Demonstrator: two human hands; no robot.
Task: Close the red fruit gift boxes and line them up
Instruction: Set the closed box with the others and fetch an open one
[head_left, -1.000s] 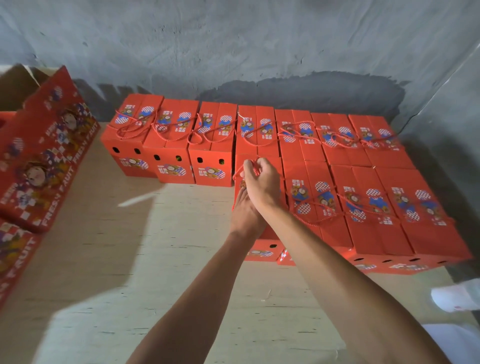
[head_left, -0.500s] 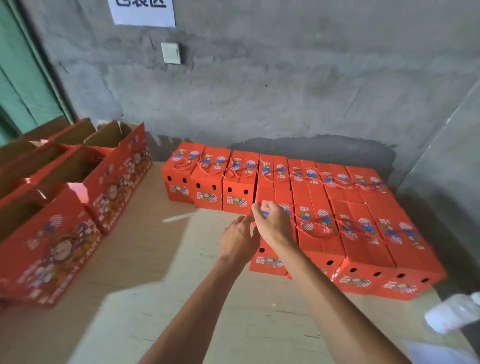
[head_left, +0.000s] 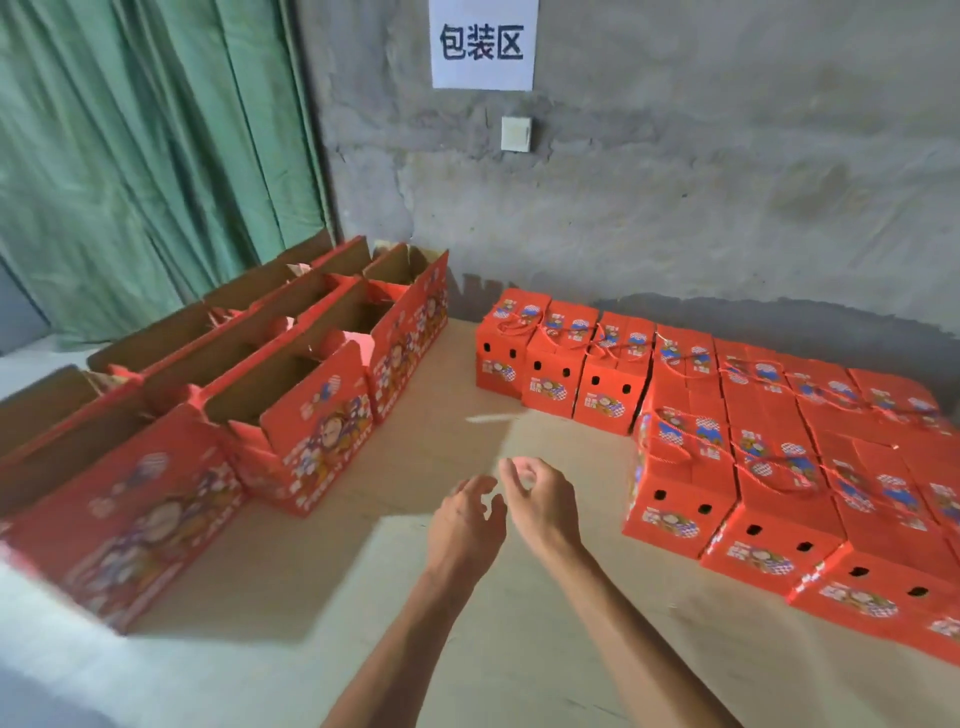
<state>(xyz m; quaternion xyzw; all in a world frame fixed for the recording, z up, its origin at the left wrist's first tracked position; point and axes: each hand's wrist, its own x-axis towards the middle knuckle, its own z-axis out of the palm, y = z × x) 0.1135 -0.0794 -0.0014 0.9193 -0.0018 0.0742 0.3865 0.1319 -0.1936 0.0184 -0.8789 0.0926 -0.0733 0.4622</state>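
Observation:
Several closed red fruit gift boxes with rope handles stand in rows at the right, against the wall; the nearest front-row box (head_left: 675, 488) is at their left end. Several open red boxes (head_left: 306, 415) with brown insides stand in lines at the left. My left hand (head_left: 465, 525) and my right hand (head_left: 540, 501) hover side by side over the bare floor between the two groups. Both hold nothing, with fingers loosely curled. Neither hand touches a box.
A pale board floor (head_left: 415, 597) runs between the groups. Behind is a grey concrete wall with a paper sign (head_left: 483, 44) and a switch plate (head_left: 516, 134). A green curtain (head_left: 140, 156) hangs at the back left.
Both hands have let go of the rope handle on the front-row box and drawn back to the left. My view has swung left and up, bringing the open boxes and the curtain in.

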